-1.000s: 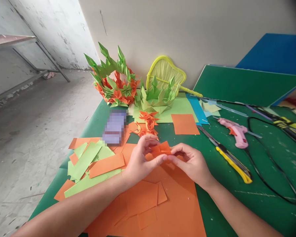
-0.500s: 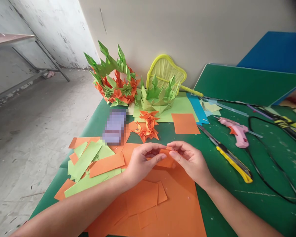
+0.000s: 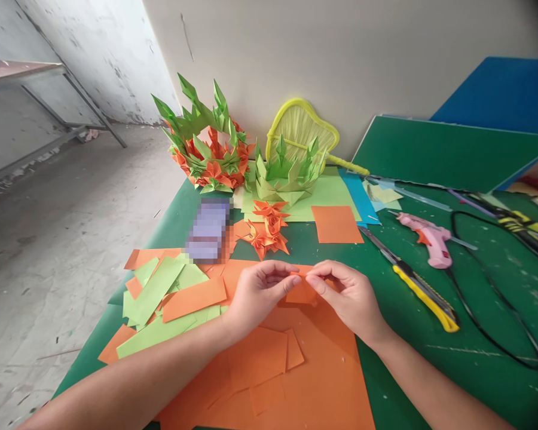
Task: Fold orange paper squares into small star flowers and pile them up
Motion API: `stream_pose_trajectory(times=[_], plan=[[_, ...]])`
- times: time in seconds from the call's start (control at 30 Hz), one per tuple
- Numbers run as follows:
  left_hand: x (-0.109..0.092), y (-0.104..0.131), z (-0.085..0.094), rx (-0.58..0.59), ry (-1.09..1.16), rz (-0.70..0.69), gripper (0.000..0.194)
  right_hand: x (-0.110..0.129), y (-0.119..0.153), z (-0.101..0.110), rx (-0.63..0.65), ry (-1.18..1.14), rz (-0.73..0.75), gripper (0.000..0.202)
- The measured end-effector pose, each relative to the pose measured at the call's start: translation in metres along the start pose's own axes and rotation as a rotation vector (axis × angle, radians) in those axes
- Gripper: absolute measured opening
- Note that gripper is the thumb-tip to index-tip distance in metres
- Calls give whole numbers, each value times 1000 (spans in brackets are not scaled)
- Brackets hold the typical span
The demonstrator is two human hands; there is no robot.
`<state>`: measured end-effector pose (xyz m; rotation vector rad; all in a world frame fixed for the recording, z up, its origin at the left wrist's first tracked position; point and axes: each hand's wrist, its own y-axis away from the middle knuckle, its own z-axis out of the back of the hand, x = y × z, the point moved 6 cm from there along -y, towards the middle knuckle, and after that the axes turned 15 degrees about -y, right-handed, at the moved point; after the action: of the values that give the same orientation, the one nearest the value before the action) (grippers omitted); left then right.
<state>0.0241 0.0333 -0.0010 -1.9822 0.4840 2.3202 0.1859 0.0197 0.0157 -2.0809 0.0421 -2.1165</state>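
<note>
Between both hands is a small piece of orange paper (image 3: 301,294), partly hidden by the fingers. My left hand (image 3: 262,292) is closed, thumb and fingers pinching its left upper edge. Closed on the right upper edge is my right hand (image 3: 347,292), its thumb close to the left one. Below them lies a large orange sheet (image 3: 327,370) with cut orange pieces (image 3: 260,358) on top. Just beyond the hands sit folded orange paper flowers (image 3: 269,230). An orange paper square (image 3: 338,224) lies behind the right hand.
Green and orange scraps (image 3: 155,292) pile at left, near a blurred-out phone-like object (image 3: 209,230). A green paper crown (image 3: 289,173) and a taller green-orange one (image 3: 206,149) stand behind. At right lie a utility knife (image 3: 424,292), a pink glue gun (image 3: 430,239) and its black cord (image 3: 497,286).
My fingers have shifted slightly along the upper edge of the orange paper, and the right fingertips have drawn down and in a little. The things around the hands stay put.
</note>
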Motion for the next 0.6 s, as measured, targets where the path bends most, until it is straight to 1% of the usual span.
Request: stream_pose_trajectory(times=[0.33,0.6], plan=[[-2,2,-1,-10,-10,-59,22,1,1,0,0,23,36,17],[1,3,-1,-13,-26,-86,23,1,1,0,1,15,44,16]])
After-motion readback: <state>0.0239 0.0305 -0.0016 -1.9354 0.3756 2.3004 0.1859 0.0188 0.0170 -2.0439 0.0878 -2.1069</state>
